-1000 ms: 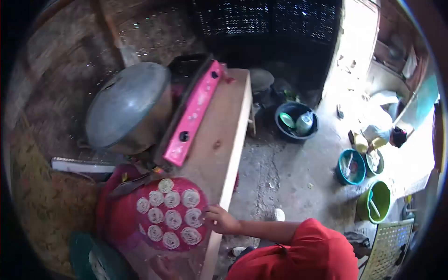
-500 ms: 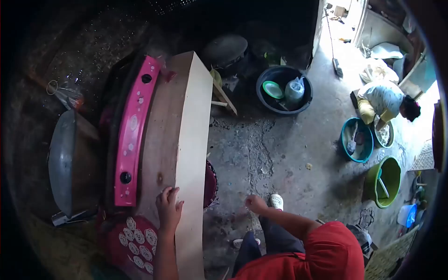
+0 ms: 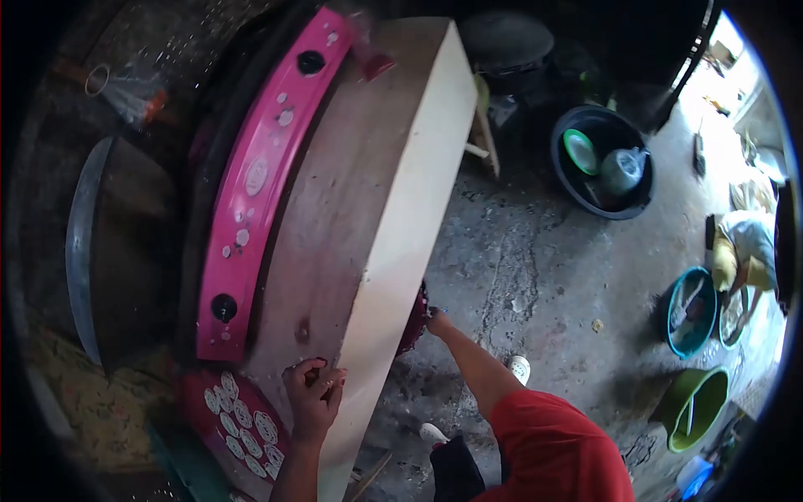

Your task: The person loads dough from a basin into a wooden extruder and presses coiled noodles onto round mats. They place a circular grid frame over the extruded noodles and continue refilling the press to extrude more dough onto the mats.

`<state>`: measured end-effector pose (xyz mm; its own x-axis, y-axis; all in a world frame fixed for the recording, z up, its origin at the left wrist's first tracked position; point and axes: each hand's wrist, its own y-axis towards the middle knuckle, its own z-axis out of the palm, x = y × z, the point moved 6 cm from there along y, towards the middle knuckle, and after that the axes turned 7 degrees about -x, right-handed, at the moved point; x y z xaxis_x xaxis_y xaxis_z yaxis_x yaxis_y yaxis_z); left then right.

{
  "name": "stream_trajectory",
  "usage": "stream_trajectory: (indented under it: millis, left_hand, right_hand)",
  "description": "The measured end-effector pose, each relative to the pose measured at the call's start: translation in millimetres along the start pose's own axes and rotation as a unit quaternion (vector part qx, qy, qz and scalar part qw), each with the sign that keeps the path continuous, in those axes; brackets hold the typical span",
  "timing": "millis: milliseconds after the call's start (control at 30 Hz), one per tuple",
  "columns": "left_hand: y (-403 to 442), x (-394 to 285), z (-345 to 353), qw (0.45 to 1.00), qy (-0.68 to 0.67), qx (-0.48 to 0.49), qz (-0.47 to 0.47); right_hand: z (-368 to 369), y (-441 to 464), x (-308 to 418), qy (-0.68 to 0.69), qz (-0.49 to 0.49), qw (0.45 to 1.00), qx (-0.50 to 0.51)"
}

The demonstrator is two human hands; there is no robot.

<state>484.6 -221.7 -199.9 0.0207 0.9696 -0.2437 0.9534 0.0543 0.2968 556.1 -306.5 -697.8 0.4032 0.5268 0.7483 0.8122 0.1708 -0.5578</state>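
My left hand (image 3: 314,395) rests by the front edge of a wooden counter (image 3: 351,176), its fingers loosely bent and apart with nothing in them. Close to it, a dark red round tray (image 3: 201,386) carries several white coiled rounds (image 3: 242,422). Behind the hand, a pink stove front (image 3: 251,180) with two black knobs runs along the counter. My right hand (image 3: 437,323) is low beside the counter, at the edge of a dark red container (image 3: 412,325) partly hidden under it. The fingers of that hand are too small and hidden to make out.
A black tub (image 3: 615,209) with a green-rimmed bowl and a plastic bag stands on the concrete floor. To the right are a teal basin (image 3: 693,335) and a green tub (image 3: 673,435). Another person (image 3: 744,247) bends over a basin there. A large metal pan (image 3: 84,251) is at left.
My right hand has reached forward and left to the dark red container beneath the counter. My left hand stays at the counter's edge, fingers more bent. The view has turned, tilting the counter.
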Motion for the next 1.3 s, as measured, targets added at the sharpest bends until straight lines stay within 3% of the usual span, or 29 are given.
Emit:
stream_trajectory:
  millis: [67,133,167,200,267,367,433,500,600,667,700,733,800,833,867,900,933,1000,1033,1067,1133,1300]
  left_hand:
    - [-0.1,4.0,-0.3,1.0,0.002,0.003,-0.012]
    - [1.3,6.9,-0.2,1.0,0.0,0.008,-0.021]
    - [2.1,6.6,-0.1,1.0,-0.004,0.01,-0.018]
    - [1.9,7.1,-0.2,1.0,-0.01,0.012,-0.014]
    - [0.1,10.2,-0.2,1.0,-0.005,0.014,-0.016]
    - [0.5,11.0,0.8,1.0,-0.001,0.016,-0.02]
    - [-0.5,11.0,1.6,0.999,0.003,0.022,-0.029]
    - [0.3,11.4,1.6,0.999,-0.002,0.017,-0.032]
    - [2.4,9.1,1.8,0.999,0.015,0.035,0.005]
    - [1.6,9.9,2.3,0.999,0.008,0.032,-0.004]
    - [1.5,10.2,2.7,1.0,-0.002,0.027,-0.01]
    - [0.4,10.6,3.4,1.0,-0.002,0.025,-0.013]
    - [-1.4,13.1,2.4,1.0,-0.004,0.01,-0.029]
    - [-0.9,12.6,2.0,1.0,-0.004,0.007,-0.03]
    - [-0.5,11.6,1.5,0.999,-0.006,0.007,-0.035]
    - [0.0,10.6,0.6,0.999,-0.008,0.007,-0.04]
    - [1.6,10.2,-0.9,0.999,-0.009,0.003,-0.04]
    - [3.3,4.8,-2.9,1.0,0.001,0.011,-0.002]
    - [3.8,4.0,-4.1,1.0,0.0,0.007,-0.002]
    - [3.9,3.2,-4.9,1.0,0.001,0.006,-0.001]
    - [4.5,1.0,-6.7,1.0,0.0,0.001,0.002]
    - [6.4,-4.1,-15.1,1.0,-0.012,-0.021,0.013]
  right_hand:
    - [80.5,51.4,-42.7,0.025,-0.089,0.995,0.046]
    - [82.6,49.3,-33.4,0.111,0.05,0.992,0.043]
    - [85.7,49.6,-24.5,0.108,0.051,0.991,0.053]
    - [92.6,49.6,-0.9,0.204,-0.067,0.97,0.117]
    - [97.5,44.9,23.5,0.295,-0.178,0.921,0.18]
    - [93.3,67.1,15.8,0.078,-0.058,0.995,0.01]
    - [86.0,77.8,11.5,-0.067,0.025,0.992,-0.105]
    - [12.7,36.6,56.0,-0.06,0.105,0.99,-0.079]
    - [85.4,94.8,-26.5,-0.182,-0.109,0.977,-0.026]
    - [46.0,60.2,3.2,-0.089,0.005,0.996,-0.024]
    - [27.0,40.9,11.0,0.003,0.121,0.992,-0.026]
    - [16.4,27.7,24.3,0.001,0.119,0.993,-0.024]
    - [-0.1,9.7,61.0,-0.083,-0.053,0.99,-0.096]
    - [2.0,3.4,71.9,-0.085,-0.055,0.99,-0.096]
    - [21.4,-4.3,72.2,0.342,0.066,0.937,0.028]
    - [23.9,-11.6,78.2,0.538,0.106,0.831,0.093]
    - [25.3,-20.3,84.8,0.694,0.17,0.684,0.149]
    - [-22.4,-44.3,101.7,0.427,0.046,0.898,0.096]
    - [12.7,-15.9,48.1,0.351,0.012,0.934,0.071]
    - [-3.6,-23.0,41.9,0.348,0.009,0.935,0.069]
    - [-40.5,-50.5,48.8,0.442,0.021,0.884,0.149]
    - [-163.1,-110.6,-6.3,0.405,0.036,0.897,0.171]
